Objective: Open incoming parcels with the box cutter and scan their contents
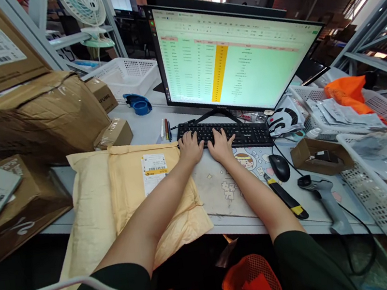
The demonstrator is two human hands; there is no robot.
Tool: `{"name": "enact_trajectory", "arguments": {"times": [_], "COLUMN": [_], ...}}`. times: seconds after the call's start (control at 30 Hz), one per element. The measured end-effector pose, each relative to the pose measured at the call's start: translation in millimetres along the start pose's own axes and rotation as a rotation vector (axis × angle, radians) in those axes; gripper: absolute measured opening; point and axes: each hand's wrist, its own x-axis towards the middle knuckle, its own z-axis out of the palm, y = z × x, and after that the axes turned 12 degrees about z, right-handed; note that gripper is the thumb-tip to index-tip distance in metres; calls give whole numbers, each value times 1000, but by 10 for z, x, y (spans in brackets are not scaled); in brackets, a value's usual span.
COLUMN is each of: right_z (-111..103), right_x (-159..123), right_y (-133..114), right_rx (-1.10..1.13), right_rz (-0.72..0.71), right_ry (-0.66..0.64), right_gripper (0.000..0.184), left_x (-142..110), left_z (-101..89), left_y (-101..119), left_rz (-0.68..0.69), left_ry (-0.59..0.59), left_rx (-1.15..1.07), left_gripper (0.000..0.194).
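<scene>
Both of my hands rest on a black keyboard (pixel 250 133). My left hand (pixel 191 148) lies over its left part, fingers stretched over the keys. Beside it, my right hand (pixel 220 145) spreads its fingers across the middle keys. Neither one holds anything. Behind the keyboard stands a monitor (pixel 188 62) showing a spreadsheet with one yellow column. Under my left forearm lies a padded yellow envelope (pixel 128 175) with a white label (pixel 153 163). A black mouse (pixel 280 167) sits to the right on a patterned desk mat (pixel 219 190).
Cardboard boxes (pixel 38 115) are stacked at the left. A utility knife (pixel 286 196) and a barcode scanner (pixel 325 197) lie on the right, near white plastic baskets (pixel 377 194). Several pens (pixel 165 130) and a blue tape dispenser (pixel 139 104) are left of the monitor.
</scene>
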Motion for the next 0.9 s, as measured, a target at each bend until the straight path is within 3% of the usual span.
{"name": "enact_trajectory", "arguments": {"times": [0.23,0.43,0.53,0.9], "right_z": [-84,-389,-454,-420], "right_x": [-40,-203,-339,-404], "right_y": [85,621,779,805], "right_rx": [-39,-153,-168,-73], "right_rz": [105,368,406,452], "right_ry": [69,89,67,167], "right_gripper": [61,66,68,67], "left_x": [28,20,12,18], "left_z": [-6,-30,-23,3], "left_y": [-26,2,4,-14], "left_rz": [-40,-31,-17,-17], "left_ry": [38,16,19,21], "left_rx": [-37,-34,-36,-5], "left_gripper": [59,61,64,64]}}
